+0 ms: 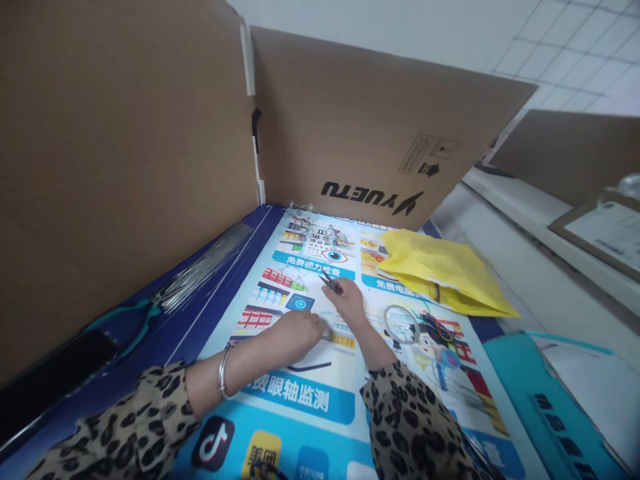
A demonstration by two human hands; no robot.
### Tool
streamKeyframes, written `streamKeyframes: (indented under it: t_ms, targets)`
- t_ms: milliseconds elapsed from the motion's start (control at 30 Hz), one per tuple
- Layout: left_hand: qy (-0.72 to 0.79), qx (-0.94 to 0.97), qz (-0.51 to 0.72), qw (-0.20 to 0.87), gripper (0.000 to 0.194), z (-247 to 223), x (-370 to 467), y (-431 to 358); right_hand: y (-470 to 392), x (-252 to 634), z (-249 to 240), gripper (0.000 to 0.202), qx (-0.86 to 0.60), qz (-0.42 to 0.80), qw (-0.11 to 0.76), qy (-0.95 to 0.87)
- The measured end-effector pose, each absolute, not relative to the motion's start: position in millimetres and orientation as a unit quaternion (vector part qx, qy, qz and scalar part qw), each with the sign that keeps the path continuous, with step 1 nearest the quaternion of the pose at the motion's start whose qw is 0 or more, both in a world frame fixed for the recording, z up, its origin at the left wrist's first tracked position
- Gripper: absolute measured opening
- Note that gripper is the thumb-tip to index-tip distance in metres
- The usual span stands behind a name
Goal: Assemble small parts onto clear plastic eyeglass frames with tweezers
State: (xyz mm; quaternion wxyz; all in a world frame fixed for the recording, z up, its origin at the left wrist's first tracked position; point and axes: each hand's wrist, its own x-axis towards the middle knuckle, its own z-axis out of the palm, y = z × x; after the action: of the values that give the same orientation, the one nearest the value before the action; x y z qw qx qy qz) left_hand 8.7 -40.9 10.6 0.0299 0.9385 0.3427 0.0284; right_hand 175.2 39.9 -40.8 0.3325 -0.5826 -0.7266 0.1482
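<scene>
My right hand (347, 301) is closed around a small pointed metal tool, which looks like fine-nosed pliers (331, 283), with its tips pointing away to the upper left. Just left of it, my left hand (296, 335) is curled with fingers pressed together low over the printed sheet (345, 360). Whatever those fingers may pinch is hidden or too thin to see. A metal bangle (223, 373) circles the left wrist. To the right of my right hand lies a round clear dish (401, 324), with a tangle of coloured cords (440, 329) beside it.
Cardboard panels (350, 120) stand at the back and left. Along the left lie thin metal wires (203, 270), teal-handled pliers (145, 320) and a black flat object (55, 383). A yellow envelope (445, 267) and a teal box (545, 393) lie on the right. Small clear pieces (300, 208) sit at the back.
</scene>
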Motion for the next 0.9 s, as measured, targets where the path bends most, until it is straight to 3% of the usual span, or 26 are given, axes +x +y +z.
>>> streamKeyframes:
  t_ms: [333,533,900]
  targets:
    - [0.322,0.945,0.053,-0.01,0.018,7,6,-29,40,179,-46,0.025,-0.572,0.169,0.352,-0.721]
    - [0.311,0.947,0.082,0.012,0.024,20,4,-37,39,180,-48,0.03,-0.576,0.187,0.376,-0.702]
    - [0.287,0.956,0.039,0.046,0.015,38,2,-43,35,177,-45,0.025,-0.554,0.178,0.359,-0.73]
